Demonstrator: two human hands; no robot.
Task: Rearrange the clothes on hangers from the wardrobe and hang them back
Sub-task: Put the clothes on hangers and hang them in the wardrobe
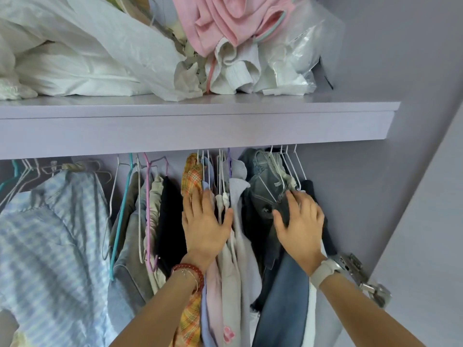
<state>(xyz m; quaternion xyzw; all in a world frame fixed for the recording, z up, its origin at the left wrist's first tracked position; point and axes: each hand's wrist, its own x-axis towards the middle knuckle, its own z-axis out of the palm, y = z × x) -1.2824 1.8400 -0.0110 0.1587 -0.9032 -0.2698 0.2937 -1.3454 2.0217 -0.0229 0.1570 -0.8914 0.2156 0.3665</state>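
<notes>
- Clothes on hangers (233,221) fill the space under the lilac shelf (195,126), and both hands reach in among them.
- Left hand (205,221) lies flat with straight, slightly spread fingers pressed against the garments; its fingertips touch an orange plaid garment (191,176) and a pale blue one, and its thumb rests on the cream and pale pink pieces just to its right.
- Right hand (300,221) lies on a bundle of grey and blue denim (265,191); its fingers bend lightly over the fabric and its thumb presses the dark cloth from the left. Whether it truly grips the fabric cannot be told.
- Between the two hands hang pale cream and lavender garments on white wire hangers.
- Both forearms rise from the bottom of the view, palms turned away from the camera.
- Two hands show: the left wrist wears one red bead bracelet (189,270), the right wrist one pale watch band (325,269).
- Left of the left fingers hang a dark garment, beige pieces and a blue checked shirt (50,234).
</notes>
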